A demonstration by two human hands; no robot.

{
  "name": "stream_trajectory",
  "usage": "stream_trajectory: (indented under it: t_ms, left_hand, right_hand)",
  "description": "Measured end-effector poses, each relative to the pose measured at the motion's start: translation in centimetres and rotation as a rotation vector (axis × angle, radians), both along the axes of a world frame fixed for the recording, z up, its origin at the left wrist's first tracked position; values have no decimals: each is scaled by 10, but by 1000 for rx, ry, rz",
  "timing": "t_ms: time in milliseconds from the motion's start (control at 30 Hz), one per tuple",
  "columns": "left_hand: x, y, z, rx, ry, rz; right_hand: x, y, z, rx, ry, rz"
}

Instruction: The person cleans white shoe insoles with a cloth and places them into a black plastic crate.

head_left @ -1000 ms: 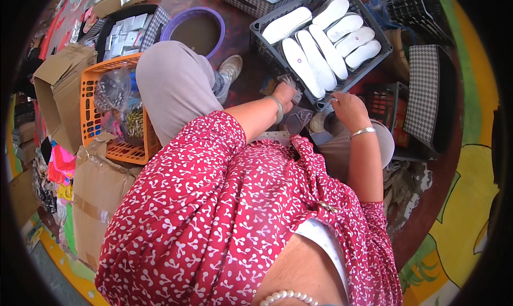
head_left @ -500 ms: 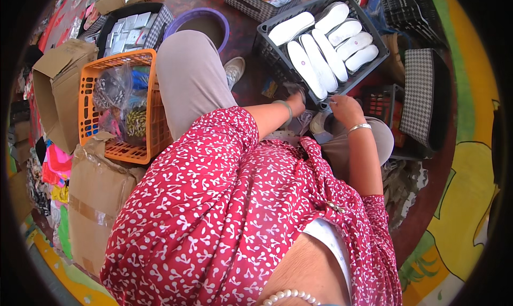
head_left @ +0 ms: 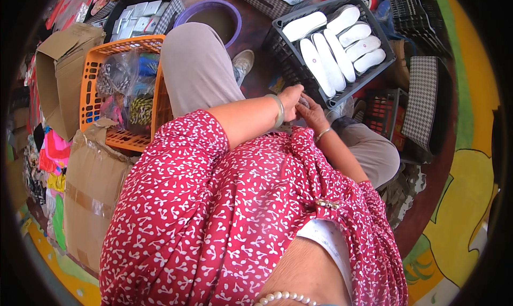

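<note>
Both my hands meet low in front of me, just above my lap. My left hand (head_left: 290,99), a bangle at its wrist, has its fingers curled in. Against it, my right hand (head_left: 312,114) is closed too, its fingertips at the left fingers. A small greyish thing shows between them, too hidden to name. Close beyond the hands stands a dark plastic crate (head_left: 368,78) holding several white shoe insoles (head_left: 326,60), some lengthwise and others stacked slantwise.
An orange basket (head_left: 91,100) with bagged cords (head_left: 140,113) stands left, beside cardboard boxes (head_left: 101,186). Ahead are a purple basin (head_left: 236,18) and a bin of small silvery packets (head_left: 140,18). A houndstooth-patterned bin (head_left: 424,100) lies to the right.
My hands were apart and have come together. The right hand has moved left from the crate's near corner; the left has drawn slightly back toward me.
</note>
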State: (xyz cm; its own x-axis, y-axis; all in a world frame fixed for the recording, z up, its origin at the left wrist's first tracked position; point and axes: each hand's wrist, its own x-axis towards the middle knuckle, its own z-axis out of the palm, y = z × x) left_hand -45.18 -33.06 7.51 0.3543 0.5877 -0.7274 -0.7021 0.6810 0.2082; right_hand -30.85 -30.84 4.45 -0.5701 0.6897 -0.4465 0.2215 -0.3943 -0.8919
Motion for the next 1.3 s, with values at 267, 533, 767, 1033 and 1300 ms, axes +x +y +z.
stream_trajectory:
  t_ms: [267, 533, 767, 1033, 1300]
  left_hand:
    - [-152, -28, 45, 402, 688, 350]
    - [-216, 9, 119, 934, 1224, 405]
    - [-241, 12, 135, 960, 1333, 333]
    - [-244, 28, 106, 959, 1501, 483]
    - [-236, 26, 103, 929, 1530, 439]
  right_hand:
    - [-138, 40, -37, 1024, -735, 174]
    - [-107, 85, -77, 1980, -1359, 1126]
    - [-112, 62, -74, 1665, -1623, 1479]
    - [-138, 66, -31, 1779, -1147, 1211]
    - [-162, 68, -79, 1954, -1588, 1364]
